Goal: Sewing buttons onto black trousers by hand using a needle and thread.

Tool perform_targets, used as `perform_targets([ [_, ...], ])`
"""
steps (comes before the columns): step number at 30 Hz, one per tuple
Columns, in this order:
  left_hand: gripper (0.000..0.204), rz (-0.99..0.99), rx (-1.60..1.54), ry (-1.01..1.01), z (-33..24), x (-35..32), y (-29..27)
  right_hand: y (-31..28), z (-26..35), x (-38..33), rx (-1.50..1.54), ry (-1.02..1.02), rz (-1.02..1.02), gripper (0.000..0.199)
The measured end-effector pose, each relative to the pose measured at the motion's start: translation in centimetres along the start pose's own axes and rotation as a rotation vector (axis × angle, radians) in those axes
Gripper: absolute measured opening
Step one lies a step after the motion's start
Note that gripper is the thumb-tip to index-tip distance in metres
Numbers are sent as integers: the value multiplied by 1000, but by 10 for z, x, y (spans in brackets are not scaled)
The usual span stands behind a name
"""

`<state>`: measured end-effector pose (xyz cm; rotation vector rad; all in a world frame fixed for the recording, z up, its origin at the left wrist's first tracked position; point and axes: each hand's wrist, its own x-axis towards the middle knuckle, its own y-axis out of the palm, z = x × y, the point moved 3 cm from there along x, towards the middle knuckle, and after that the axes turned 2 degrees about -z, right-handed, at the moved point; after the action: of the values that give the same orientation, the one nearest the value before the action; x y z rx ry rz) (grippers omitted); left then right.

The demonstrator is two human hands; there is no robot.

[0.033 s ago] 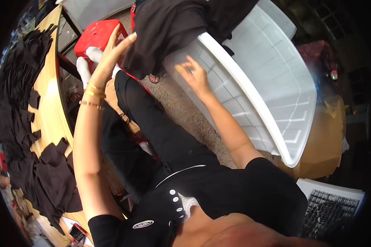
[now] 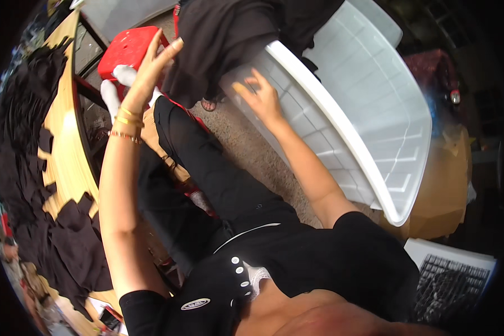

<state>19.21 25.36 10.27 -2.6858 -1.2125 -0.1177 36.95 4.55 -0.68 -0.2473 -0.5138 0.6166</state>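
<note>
Fabric is the weak point: the black garment [image 2: 235,39] draped over the rim of the white plastic tub [image 2: 375,112] could slide off, as the left hand [image 2: 151,70] only brushes its edge with fingers apart. The right hand [image 2: 260,98] lies flat on the tub's outer wall, fingers spread, gripping nothing. Tipped on its side, the tub runs lengthwise from upper left to lower right, mouth facing upper right.

- Wooden table [image 2: 67,143] along the left of the frame, with black fabric pieces [image 2: 22,129] spread over it.
- Speckled floor [image 2: 246,148] at centre, bearing a white plastic bin [image 2: 375,106] at upper right.
</note>
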Motion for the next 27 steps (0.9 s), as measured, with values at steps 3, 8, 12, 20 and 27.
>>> perform_targets([
  [3,104,16,10,0,16,67,9,11,6,35,-68,-40,-97,77],
  [8,105,135,-108,-98,41,138,21,29,35,64,-31,147,-5,83],
  [12,77,227,-365,-383,47,136,59,42,27,84,102,34,11,84],
  [20,44,368,-692,-377,42,99,43,10,87,98,443,-220,30,42],
  [27,46,290,-869,-305,-31,74,27,-37,229,65,603,-321,239,28],
])
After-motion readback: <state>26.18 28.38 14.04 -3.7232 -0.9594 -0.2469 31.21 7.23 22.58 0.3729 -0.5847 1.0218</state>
